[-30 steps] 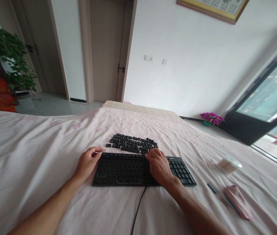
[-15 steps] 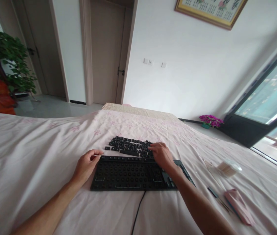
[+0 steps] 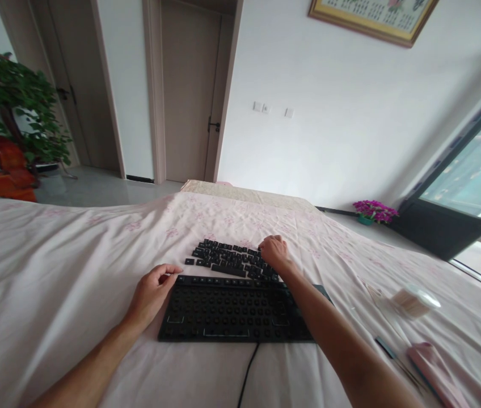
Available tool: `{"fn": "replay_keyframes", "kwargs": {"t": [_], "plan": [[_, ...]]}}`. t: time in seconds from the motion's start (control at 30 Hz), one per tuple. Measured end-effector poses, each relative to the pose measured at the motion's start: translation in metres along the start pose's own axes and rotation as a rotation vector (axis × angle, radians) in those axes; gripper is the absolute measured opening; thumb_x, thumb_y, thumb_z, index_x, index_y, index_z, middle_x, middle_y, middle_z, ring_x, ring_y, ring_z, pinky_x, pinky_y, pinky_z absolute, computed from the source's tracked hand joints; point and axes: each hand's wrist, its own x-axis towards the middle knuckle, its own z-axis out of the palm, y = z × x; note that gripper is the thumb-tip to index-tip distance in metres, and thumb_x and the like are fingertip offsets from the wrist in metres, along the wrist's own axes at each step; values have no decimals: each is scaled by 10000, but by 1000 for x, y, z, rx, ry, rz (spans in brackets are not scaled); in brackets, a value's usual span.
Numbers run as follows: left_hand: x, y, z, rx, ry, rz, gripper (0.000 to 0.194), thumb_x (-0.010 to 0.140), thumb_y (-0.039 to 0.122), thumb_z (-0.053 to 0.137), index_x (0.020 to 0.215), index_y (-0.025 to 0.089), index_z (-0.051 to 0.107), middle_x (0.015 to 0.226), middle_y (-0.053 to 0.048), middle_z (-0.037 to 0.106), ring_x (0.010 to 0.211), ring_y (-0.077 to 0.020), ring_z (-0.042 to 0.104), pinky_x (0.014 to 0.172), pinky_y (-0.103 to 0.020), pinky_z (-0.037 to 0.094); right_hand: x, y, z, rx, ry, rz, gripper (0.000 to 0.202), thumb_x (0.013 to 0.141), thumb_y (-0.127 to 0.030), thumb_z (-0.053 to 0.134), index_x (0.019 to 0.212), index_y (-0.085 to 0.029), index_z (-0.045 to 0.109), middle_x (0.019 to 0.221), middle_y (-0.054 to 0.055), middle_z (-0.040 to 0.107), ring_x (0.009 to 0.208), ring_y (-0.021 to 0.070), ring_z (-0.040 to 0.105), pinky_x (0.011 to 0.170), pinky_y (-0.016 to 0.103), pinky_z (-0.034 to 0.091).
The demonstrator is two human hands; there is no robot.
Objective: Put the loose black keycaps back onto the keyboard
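A black keyboard (image 3: 227, 311) with many keycaps off lies on the pale floral cloth, its cable running toward me. Just beyond its back edge several loose black keycaps (image 3: 227, 255) are spread in rough rows, with a long bar-shaped one (image 3: 228, 270) among them. My left hand (image 3: 155, 289) rests at the keyboard's back left corner, thumb and fingers close together; what they pinch, if anything, is too small to tell. My right hand (image 3: 275, 252) reaches over the keyboard to the right end of the loose keycaps, fingers curled down and their tips partly hidden.
On the cloth (image 3: 96, 266) at the right lie a clear round container of cotton swabs (image 3: 416, 300), a thin tool with a dark handle (image 3: 387, 348) and a pink cloth (image 3: 434, 371). Loose swabs (image 3: 371, 290) are near the container.
My right hand has moved away from me, from beside the keyboard's back edge to the far right of the loose keycaps. My left hand stays at the corner. The view has shifted slightly.
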Motion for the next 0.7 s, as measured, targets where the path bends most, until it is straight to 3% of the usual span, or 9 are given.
{"fn": "replay_keyframes", "kwargs": {"t": [0.3, 0.7], "plan": [[-1, 3, 0, 18, 4, -9, 271, 768, 389, 579, 919, 191, 686, 766, -14, 710, 698, -178, 637, 653, -250, 475, 20, -11, 2, -127, -50, -9, 274, 840, -158, 470, 909, -148, 735, 1039, 172, 672, 1069, 289, 449, 834, 380, 335], [-1, 3, 0, 10, 4, -8, 294, 766, 399, 576, 933, 183, 686, 774, -24, 711, 702, -181, 641, 661, -255, 476, 18, -23, -3, -188, -56, -85, 251, 817, -85, 482, 858, -151, 721, 975, 167, 686, 1114, 312, 429, 846, 395, 302]]}}
